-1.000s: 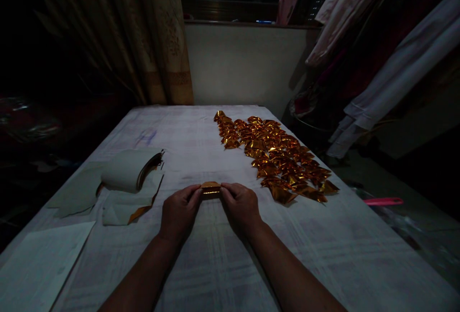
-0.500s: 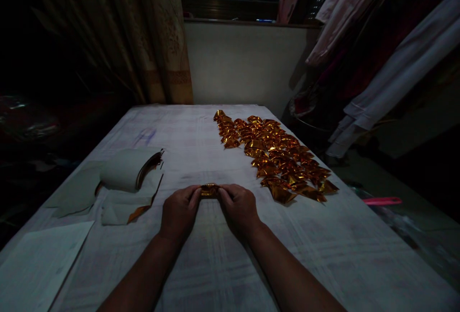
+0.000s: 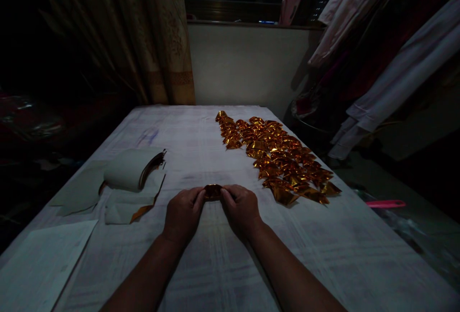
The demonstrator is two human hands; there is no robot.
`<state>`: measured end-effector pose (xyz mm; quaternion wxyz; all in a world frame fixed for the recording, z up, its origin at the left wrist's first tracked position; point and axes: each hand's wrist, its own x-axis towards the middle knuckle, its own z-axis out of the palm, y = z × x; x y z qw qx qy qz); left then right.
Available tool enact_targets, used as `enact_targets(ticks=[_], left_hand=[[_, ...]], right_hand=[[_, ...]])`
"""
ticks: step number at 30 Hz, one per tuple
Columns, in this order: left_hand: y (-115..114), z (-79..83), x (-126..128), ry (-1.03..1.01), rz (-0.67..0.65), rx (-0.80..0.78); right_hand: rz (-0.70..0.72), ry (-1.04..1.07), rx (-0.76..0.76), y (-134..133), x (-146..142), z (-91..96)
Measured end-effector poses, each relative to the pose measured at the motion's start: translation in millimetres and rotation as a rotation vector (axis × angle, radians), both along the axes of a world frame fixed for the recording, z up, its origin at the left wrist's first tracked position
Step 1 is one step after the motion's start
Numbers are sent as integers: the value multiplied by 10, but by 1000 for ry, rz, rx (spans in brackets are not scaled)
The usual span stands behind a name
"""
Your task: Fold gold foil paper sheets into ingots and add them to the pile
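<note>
My left hand (image 3: 184, 213) and my right hand (image 3: 240, 209) meet over the middle of the table, fingers pinched together on a small folded gold foil piece (image 3: 213, 190) held between them just above the cloth. To the right lies a long heap of several folded gold foil pieces (image 3: 278, 158). At the left sits a stack of curled foil sheets (image 3: 131, 174), pale side up with gold edges showing.
The table wears a pale checked cloth (image 3: 215, 264). A white sheet of paper (image 3: 39, 264) lies at the near left corner. A curtain (image 3: 143, 39) hangs behind, clothes (image 3: 377, 63) hang at the right, and a pink object (image 3: 385, 203) lies beyond the table's right edge.
The foil piece between my fingers has become narrower and more rounded, and my fingertips have drawn closer together. The hands stay in the same place.
</note>
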<state>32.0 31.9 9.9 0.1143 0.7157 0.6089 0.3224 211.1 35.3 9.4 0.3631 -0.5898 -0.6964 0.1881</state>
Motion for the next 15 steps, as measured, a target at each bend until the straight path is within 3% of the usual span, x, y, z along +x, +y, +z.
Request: enact_targets(ticks=[5,15], left_hand=[[18,30,-1,2,12,-37],[43,36,8,7,23,-40]], right_hand=[[35,-81,10,25,56,39],[-37,-383,-13,38,64,219]])
